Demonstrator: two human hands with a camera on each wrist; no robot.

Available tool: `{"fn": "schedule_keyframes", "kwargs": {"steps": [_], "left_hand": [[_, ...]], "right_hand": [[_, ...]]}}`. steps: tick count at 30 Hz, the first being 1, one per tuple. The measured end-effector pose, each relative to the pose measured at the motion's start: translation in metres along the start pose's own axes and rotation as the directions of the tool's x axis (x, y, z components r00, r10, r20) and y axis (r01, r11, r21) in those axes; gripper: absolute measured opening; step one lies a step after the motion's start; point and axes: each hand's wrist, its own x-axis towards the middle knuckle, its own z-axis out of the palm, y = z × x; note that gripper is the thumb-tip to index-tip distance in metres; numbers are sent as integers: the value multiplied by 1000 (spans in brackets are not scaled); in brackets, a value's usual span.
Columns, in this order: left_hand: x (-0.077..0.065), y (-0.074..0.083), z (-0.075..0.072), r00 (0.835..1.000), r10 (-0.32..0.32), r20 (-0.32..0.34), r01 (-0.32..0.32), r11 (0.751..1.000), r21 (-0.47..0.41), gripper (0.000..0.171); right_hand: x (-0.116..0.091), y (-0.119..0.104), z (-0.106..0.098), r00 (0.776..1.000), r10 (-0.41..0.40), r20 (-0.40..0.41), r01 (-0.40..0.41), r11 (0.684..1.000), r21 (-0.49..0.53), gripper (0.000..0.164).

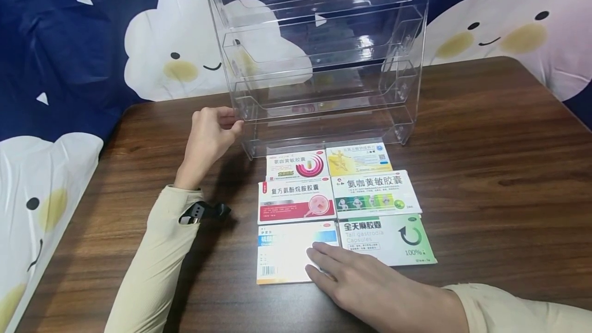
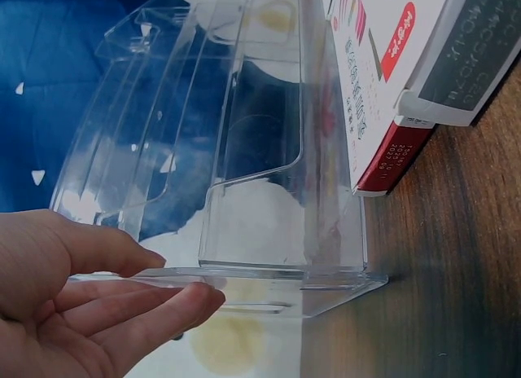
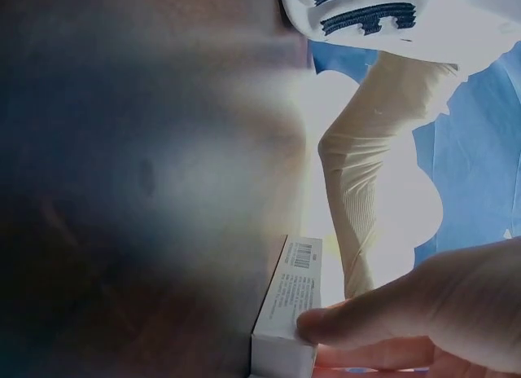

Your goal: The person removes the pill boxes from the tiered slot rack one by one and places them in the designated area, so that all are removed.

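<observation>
A clear tiered plastic rack (image 1: pixel 319 109) stands at the back of the table. My left hand (image 1: pixel 209 135) pinches the rack's left side panel, thumb on one face and fingers on the other in the left wrist view. In front of the rack, several medicine boxes lie flat in two columns. My right hand (image 1: pixel 370 284) rests with its fingers fairly straight on the front-left white and blue medicine box (image 1: pixel 282 256), hiding part of it. In the right wrist view the thumb touches that box's side (image 3: pixel 289 305). Right of it lies a green and white capsule box (image 1: pixel 388 251).
Behind these are a red and white box (image 1: pixel 296 202), a white and green box (image 1: pixel 376 194), a pink-ringed box (image 1: pixel 296 164) and a yellow and white box (image 1: pixel 358 159). The brown wooden table (image 1: pixel 485 168) meets a blue cloud-patterned cloth (image 1: pixel 69 40) behind.
</observation>
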Motion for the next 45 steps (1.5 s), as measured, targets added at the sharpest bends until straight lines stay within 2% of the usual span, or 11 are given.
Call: {"fn": "schedule_keyframes", "kwargs": {"steps": [13,20,45], "left_hand": [[-1,1,-1,1000,-6,1,6,1000,5,25],[-1,1,-1,1000,-14,2,14,1000,3,24],[-1,2,-1,1000,-13,3,13,1000,-4,25]], "right_hand": [[0,-1,1,999,30,19,-30,1000,-10,49],[-1,-2,0,999,31,-26,-32,999,-35,45],[0,-3,1,999,43,-22,-44,998,-37,46]]}}
